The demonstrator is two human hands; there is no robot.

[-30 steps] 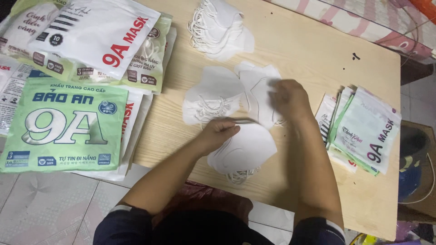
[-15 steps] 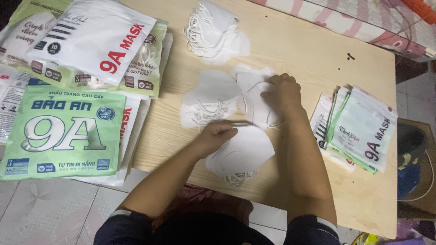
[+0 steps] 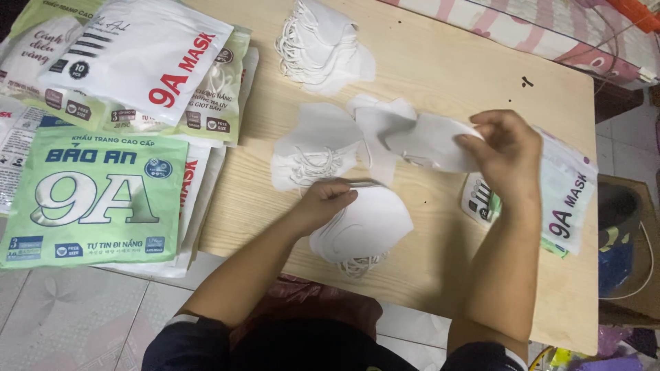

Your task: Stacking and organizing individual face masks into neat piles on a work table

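Observation:
My right hand (image 3: 505, 148) holds a folded white face mask (image 3: 433, 143) lifted a little above the wooden table (image 3: 440, 75). My left hand (image 3: 323, 203) rests with curled fingers on the near stack of white masks (image 3: 368, 227) at the table's front edge. Just beyond it lies another small stack of masks (image 3: 313, 148) with ear loops showing, and loose masks (image 3: 378, 127) next to it. A taller pile of masks (image 3: 323, 45) sits at the far side of the table.
Green and white mask packets (image 3: 96, 196) overlap at the table's left edge, more of them (image 3: 137, 55) behind. A stack of packets (image 3: 567, 196) lies at the right under my right wrist. A cardboard box (image 3: 629, 247) stands on the floor to the right. A patterned mattress edge (image 3: 550, 34) borders the far side.
My right hand has picked one white mask off the loose masks and lifted it to the right. My left hand has stayed on the near stack.

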